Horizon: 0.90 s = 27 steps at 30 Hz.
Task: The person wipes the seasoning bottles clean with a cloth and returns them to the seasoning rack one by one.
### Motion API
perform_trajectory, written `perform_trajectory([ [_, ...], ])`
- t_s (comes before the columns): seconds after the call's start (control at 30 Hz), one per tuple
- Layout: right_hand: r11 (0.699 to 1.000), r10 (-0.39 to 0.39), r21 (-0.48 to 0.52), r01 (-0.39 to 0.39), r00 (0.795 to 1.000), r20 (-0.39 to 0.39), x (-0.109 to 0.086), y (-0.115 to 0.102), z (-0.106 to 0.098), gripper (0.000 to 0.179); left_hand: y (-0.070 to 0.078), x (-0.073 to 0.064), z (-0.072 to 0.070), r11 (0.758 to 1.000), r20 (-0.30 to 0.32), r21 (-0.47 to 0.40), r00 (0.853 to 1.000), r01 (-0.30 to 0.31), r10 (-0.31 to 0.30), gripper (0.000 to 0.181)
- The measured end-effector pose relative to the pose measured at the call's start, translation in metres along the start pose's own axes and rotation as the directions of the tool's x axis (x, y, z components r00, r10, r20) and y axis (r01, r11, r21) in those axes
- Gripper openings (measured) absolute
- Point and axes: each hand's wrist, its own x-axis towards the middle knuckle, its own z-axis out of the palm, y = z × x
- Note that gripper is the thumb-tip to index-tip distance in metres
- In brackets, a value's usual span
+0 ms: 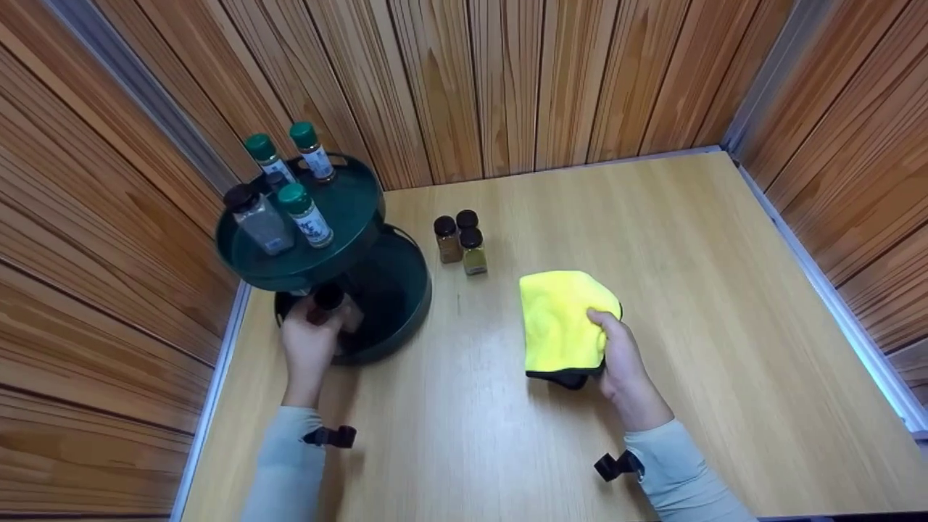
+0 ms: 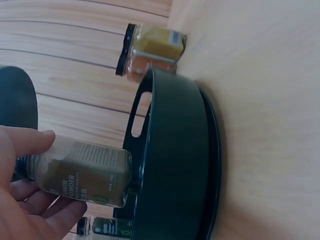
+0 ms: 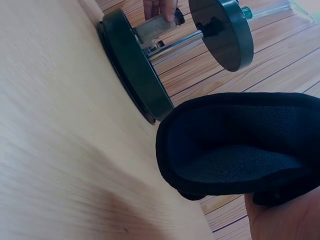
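My left hand [image 1: 308,351] grips a clear spice jar [image 2: 87,172] with a dark cap, labelled as cumin powder, over the lower tier [image 1: 397,290] of a dark green two-tier rack. In the left wrist view, the thumb lies along one side of the jar and the fingers along the other, near the cap. Behind it, another jar [image 2: 107,226] with a green label shows partly in the lower tier. My right hand [image 1: 625,366] holds a folded yellow cloth [image 1: 565,322] with black edging above the table, thumb on top. Its dark underside faces the right wrist camera.
On the upper tier [image 1: 351,206] stand several jars, among them three green-capped bottles [image 1: 312,217] and a larger dark-capped jar [image 1: 261,221]. Three small dark-capped jars [image 1: 474,257] stand together on the table [image 1: 652,232] right of the rack. Wood-panelled walls [image 1: 507,87] enclose the table.
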Motion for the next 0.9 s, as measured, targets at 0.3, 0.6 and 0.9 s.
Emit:
perform_trajectory([
  [0.3, 1.000, 0.018, -0.002, -0.018, 0.999, -0.030, -0.001, -0.001, 0.000, 0.028, -0.015, 0.010, -0.003, 1.000, -0.044, -0.004, 0.999, 0.027, -0.027, 0.032],
  [0.6, 1.000, -0.003, -0.022, 0.003, 0.999, -0.037, -0.001, -0.001, -0.001, 0.027, -0.025, 0.023, 0.001, 0.999, -0.069, -0.013, 0.997, 0.035, -0.036, 0.028],
  [0.9, 1.000, 0.000, -0.006, 0.000, 1.000, -0.015, -0.002, -0.001, 0.000, 0.027, -0.031, 0.034, 0.007, 0.997, -0.056, 0.014, 0.996, 0.070, -0.069, 0.041],
])
